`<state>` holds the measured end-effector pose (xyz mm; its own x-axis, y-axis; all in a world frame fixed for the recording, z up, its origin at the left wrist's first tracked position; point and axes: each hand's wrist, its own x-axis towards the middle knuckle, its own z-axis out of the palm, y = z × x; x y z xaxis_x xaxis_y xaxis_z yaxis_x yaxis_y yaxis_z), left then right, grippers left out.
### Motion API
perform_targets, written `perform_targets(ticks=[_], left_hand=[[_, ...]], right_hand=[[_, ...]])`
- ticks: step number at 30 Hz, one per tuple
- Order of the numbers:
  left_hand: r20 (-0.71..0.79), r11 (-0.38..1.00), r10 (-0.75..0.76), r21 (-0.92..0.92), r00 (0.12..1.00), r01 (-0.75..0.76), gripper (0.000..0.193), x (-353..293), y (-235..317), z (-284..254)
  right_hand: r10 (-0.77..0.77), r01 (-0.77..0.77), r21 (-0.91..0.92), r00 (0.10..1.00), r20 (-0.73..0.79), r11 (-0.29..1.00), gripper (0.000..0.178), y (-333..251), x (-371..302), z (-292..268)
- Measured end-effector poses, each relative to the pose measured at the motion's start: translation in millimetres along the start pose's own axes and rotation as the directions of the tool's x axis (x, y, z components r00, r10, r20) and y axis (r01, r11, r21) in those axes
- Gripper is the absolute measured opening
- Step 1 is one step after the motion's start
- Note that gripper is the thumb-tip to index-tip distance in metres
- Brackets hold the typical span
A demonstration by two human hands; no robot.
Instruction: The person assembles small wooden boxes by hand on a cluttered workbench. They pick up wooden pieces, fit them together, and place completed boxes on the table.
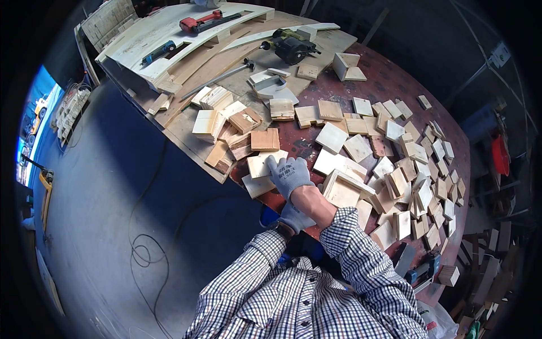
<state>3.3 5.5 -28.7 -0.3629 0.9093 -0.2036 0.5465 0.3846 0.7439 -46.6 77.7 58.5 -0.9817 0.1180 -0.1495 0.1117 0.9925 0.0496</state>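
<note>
- While the right hand point(289, 175), in a grey knit glove, lies flat on a pale square wooden board point(265, 165) near the edge of the round red table point(389, 79), its fingers are spread and press down rather than wrap around anything.
- The left hand point(294, 217), gloved the same, sits lower, at the table's near edge and partly under the right forearm; I cannot tell whether it is clenched or loose, or whether it holds anything.
- The board under the right palm lies just beside a second pale board point(257, 185) that overhangs the table edge, with a reddish-brown board point(265, 139) just beyond it.
- To the right stands a shallow open wooden box frame point(344, 189), touching the right wrist area, and past it a wide scatter of small wooden blocks point(418, 169).
- Doing this well, in my judgement, calls for even palm pressure so the board does not skate on the smooth top, and for keeping fingertips off the overhanging neighbour, which could tip off the edge.
- At the far side lie a red power tool point(199, 22), a dark green power tool point(291, 46) and long planks point(214, 62).
</note>
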Motion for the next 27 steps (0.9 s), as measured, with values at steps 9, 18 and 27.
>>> perform_targets(ticks=[9, 18, 27], left_hand=[[-0.265, 0.969, 0.172, 0.220, 0.949, -0.114, 0.083, -3, 9, -3], [-0.355, 0.970, 0.238, 0.137, 0.904, -0.201, 0.084, -5, 12, -9], [-0.363, 0.957, 0.275, 0.195, 0.890, -0.216, 0.085, -1, 14, -11]], right_hand=[[0.138, 0.097, 0.324, 0.765, -0.629, 0.941, 0.056, 47, -159, -71], [0.601, -0.416, 0.433, 0.561, -0.569, 0.799, 0.051, 59, -327, 32], [0.687, -0.470, 0.502, 0.496, -0.530, 0.726, 0.045, 66, -328, 63]])
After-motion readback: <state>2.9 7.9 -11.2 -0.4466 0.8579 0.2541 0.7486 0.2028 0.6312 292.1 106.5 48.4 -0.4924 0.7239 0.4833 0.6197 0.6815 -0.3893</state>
